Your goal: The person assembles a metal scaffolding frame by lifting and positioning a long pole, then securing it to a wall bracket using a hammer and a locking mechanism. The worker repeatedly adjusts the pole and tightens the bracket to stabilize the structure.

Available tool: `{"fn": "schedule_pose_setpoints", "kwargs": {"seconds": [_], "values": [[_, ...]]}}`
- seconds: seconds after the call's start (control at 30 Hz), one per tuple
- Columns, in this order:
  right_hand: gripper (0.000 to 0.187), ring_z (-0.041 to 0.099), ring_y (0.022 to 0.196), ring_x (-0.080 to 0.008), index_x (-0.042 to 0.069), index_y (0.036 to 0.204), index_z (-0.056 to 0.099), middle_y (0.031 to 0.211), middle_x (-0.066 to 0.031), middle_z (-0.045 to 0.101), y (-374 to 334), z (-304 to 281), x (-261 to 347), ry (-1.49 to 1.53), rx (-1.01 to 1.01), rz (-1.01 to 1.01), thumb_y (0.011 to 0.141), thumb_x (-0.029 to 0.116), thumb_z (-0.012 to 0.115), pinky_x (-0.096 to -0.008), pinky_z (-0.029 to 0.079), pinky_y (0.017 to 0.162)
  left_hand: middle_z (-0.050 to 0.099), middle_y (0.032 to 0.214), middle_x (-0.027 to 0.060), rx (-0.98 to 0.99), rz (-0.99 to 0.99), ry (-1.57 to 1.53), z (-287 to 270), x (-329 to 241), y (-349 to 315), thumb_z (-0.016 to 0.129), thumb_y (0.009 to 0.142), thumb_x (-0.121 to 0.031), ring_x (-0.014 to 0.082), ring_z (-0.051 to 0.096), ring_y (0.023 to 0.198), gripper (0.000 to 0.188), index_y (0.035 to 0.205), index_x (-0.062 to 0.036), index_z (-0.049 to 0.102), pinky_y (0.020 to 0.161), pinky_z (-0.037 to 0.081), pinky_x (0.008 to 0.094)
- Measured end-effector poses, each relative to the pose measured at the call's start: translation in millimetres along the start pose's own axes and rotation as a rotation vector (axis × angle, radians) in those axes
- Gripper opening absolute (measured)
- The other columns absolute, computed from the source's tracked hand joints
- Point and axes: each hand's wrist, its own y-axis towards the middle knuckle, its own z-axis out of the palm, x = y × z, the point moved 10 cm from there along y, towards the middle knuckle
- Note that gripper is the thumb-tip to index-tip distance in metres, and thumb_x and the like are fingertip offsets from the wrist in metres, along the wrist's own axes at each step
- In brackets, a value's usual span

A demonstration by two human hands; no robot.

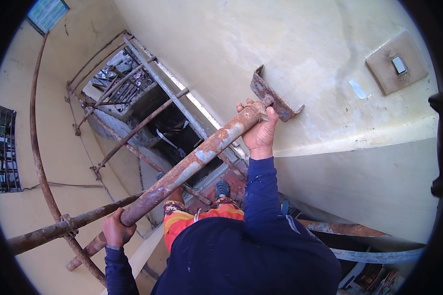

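A long rusty steel scaffold prop [189, 164], with patches of pale grey-blue paint, slants across my body from lower left to upper right. My right hand [259, 132] is closed round its upper end, just below a rusty U-shaped head plate [276, 98]. Further down, my left hand [118, 229] grips the prop near its lower part, where a thinner tube [87, 251] sticks out beyond the hand. The head plate is close to the pale wall; whether it touches I cannot tell. Near my left hand, a rusty scaffold pipe [39, 238] meets an upright one at a coupler [68, 225].
Scaffold rails and cross tubes [142, 129] span the space ahead, over a dark opening [174, 130] with rubble beyond. The cream wall [320, 59] on the right carries a box with a small switch [398, 64]. A barred window [4, 147] is at left. Rusty curved-looking bars [342, 228] lie lower right.
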Motion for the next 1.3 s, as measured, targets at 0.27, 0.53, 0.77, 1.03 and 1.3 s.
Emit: {"fn": "schedule_pose_setpoints", "kwargs": {"seconds": [0.27,0.53,0.77,1.03,1.3], "values": [[0.093,0.043,0.138,-0.0415,0.004,0.148,0.039,0.149,-0.0207,0.043,-7,-2,1,0.208,0.356,0.028,0.081,0.060,0.072,-0.0567,0.039,0.112,0.071,0.079,0.0187,-0.018,0.045,0.006,-10,-10,5,0.076,0.060,-0.020,0.0411,0.069,0.078,0.036,0.094,-0.0103,0.070,0.071,0.056,0.0476],[0.077,0.059,0.118,-0.0261,0.001,0.130,0.054,0.127,-0.0147,0.059,5,-23,7,-0.399,0.150,0.043,0.085,0.059,0.076,-0.0446,0.051,0.097,0.071,0.081,0.0173,-0.089,0.031,0.006,-5,-3,-5,0.077,0.061,-0.021,0.0404,0.069,0.078,0.036,0.095,-0.0113,0.069,0.069,0.055,0.0481],[0.062,0.052,0.043,-0.0088,0.007,0.082,0.064,0.064,-0.0001,0.056,-2,-12,51,-1.232,-0.178,0.293,0.088,0.069,0.065,-0.0234,0.044,0.040,0.071,0.082,0.0147,-0.135,0.018,0.018,-6,-8,-11,0.078,0.064,-0.022,0.0386,0.070,0.081,0.035,0.096,-0.0134,0.068,0.069,0.054,0.0482],[0.055,0.033,0.040,-0.0047,0.009,0.087,0.063,0.056,0.0067,0.039,2,-50,54,-1.203,-0.124,0.354,0.095,0.063,0.061,-0.0237,0.031,0.036,0.072,0.077,0.0133,-0.065,0.036,0.072,-5,-9,-5,0.076,0.068,-0.029,0.0356,0.071,0.075,0.031,0.096,-0.0165,0.070,0.064,0.055,0.0484],[0.050,0.036,0.045,-0.0059,0.007,0.099,0.066,0.056,0.0080,0.036,4,-50,36,-1.026,-0.055,0.180,0.100,0.056,0.058,-0.0242,0.030,0.042,0.072,0.083,0.0080,-0.152,0.053,0.024,4,8,-13,0.078,0.067,-0.031,0.0318,0.071,0.075,0.035,0.099,-0.0192,0.070,0.061,0.055,0.0444]]}}
